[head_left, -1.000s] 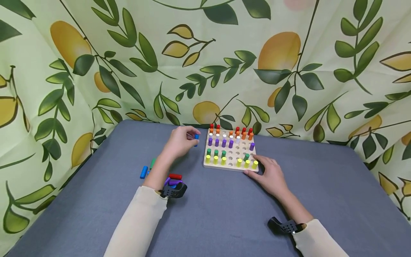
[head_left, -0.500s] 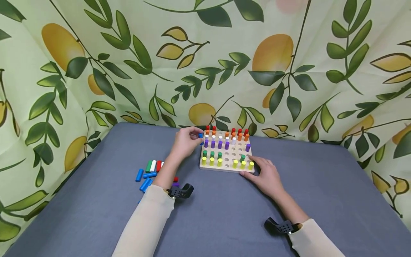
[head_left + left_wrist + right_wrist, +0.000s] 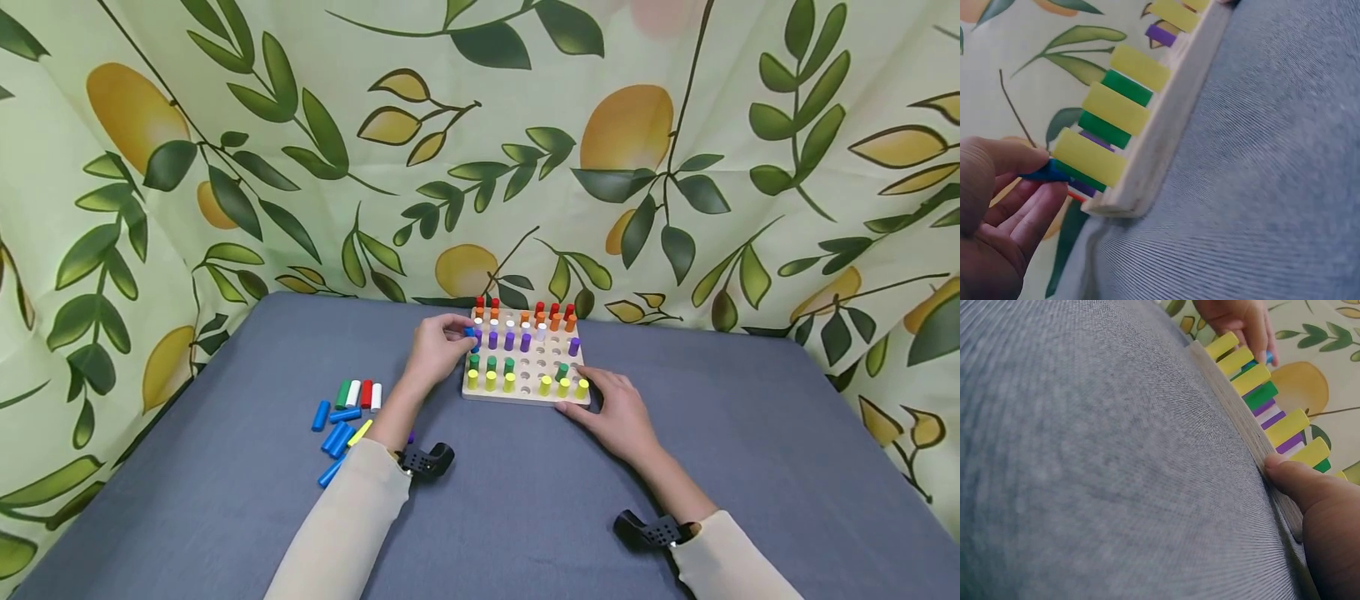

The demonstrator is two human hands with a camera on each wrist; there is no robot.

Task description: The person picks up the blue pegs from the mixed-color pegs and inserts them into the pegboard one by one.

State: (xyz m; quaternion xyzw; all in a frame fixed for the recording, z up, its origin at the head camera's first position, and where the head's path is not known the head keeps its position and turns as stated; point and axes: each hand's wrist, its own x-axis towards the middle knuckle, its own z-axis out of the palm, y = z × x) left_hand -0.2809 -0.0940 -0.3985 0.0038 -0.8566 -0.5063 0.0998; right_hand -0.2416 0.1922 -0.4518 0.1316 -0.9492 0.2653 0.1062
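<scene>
A wooden pegboard [image 3: 525, 401] stands on the cloth, with rows of coloured pegs upright in its holes. My left hand [image 3: 437, 352] pinches a blue peg [image 3: 1049, 171] between thumb and fingers. It is over the board's left edge, between the purple row and the green row [image 3: 491, 364]. In the left wrist view a yellow peg [image 3: 1090, 156] partly hides the blue peg's end. My right hand [image 3: 621, 410] holds the board's front right corner, its thumb [image 3: 1288, 475] against the front edge and the other fingers along the right side.
Left of the board lie loose pegs: several blue pegs [image 3: 338, 438], a green peg [image 3: 342, 394], a red peg [image 3: 366, 394], white ones and a yellow one [image 3: 361, 432]. My left forearm covers part of this pile. A leaf-patterned curtain [image 3: 465, 167] rises behind the table.
My left hand has carried the blue peg right, from beside the board to over its left edge. The right hand stays at the corner. The head view has shifted slightly.
</scene>
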